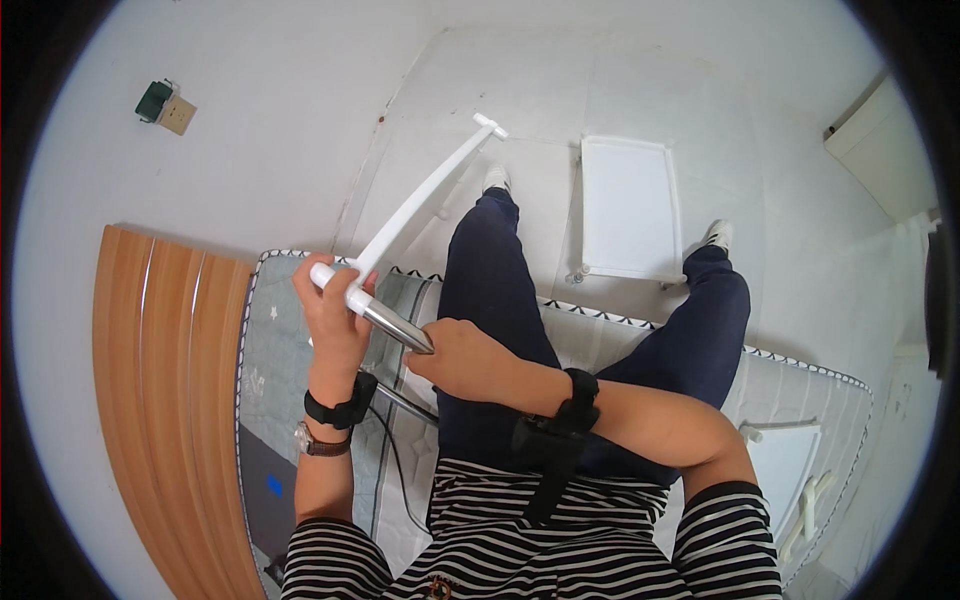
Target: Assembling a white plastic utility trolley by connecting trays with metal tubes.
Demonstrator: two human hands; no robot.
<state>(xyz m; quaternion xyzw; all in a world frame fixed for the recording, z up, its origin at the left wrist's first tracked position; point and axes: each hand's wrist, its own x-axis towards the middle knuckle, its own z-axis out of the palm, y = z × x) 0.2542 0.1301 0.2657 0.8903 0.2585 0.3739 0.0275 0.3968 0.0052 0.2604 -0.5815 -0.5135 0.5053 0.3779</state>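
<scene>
My left hand [335, 315] is wrapped round the joint end of a long white plastic bar [405, 212]. The bar slants away to a short crosspiece at its far end, above the floor. A shiny metal tube [398, 327] runs from the white joint toward my right hand [465, 360]. That hand is closed round the tube's other end, so the end itself is hidden. Below the held tube, a second metal tube [408, 406] lies beside my lap, partly covered by my left wrist and leg.
A white tray-like shelf [630, 207] with corner fittings stands on the floor between my feet. I sit on a mattress [800, 375] with a wooden headboard [165, 330] at left. At right on the mattress lie a white panel [785, 462] and a white plastic part [808, 510].
</scene>
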